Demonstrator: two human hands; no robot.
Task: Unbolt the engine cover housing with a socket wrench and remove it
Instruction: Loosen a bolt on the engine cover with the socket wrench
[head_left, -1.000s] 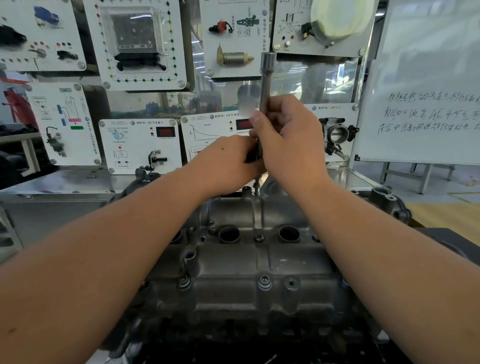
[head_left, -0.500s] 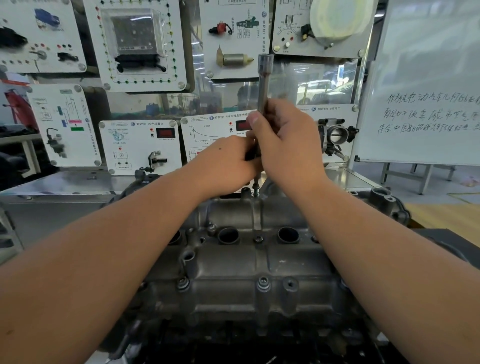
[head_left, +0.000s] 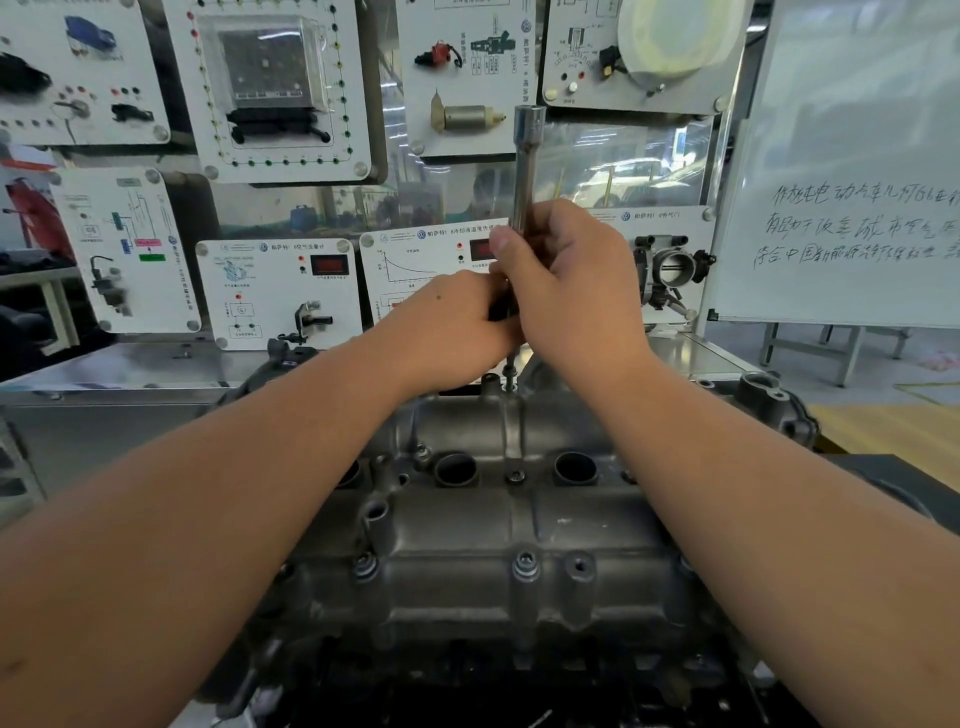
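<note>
The grey cast engine cover housing (head_left: 467, 525) lies across the middle of the view, with bolts along its near edge and round plug holes in its top. A long chrome socket wrench (head_left: 527, 156) stands upright over a bolt (head_left: 509, 375) at the housing's far edge. My right hand (head_left: 576, 280) grips the wrench shaft. My left hand (head_left: 452, 327) grips the wrench lower down, against the right hand. The wrench's lower end is hidden behind both hands.
White training panels (head_left: 280, 291) with sensors and displays stand on the wall behind the engine. A throttle body (head_left: 670, 265) hangs to the right of my hands. A whiteboard (head_left: 852, 171) with handwriting stands at the right. A metal bench top (head_left: 130, 364) runs behind the housing.
The wrench and both hands have shifted very slightly downward and left. The grip on the wrench is unchanged.
</note>
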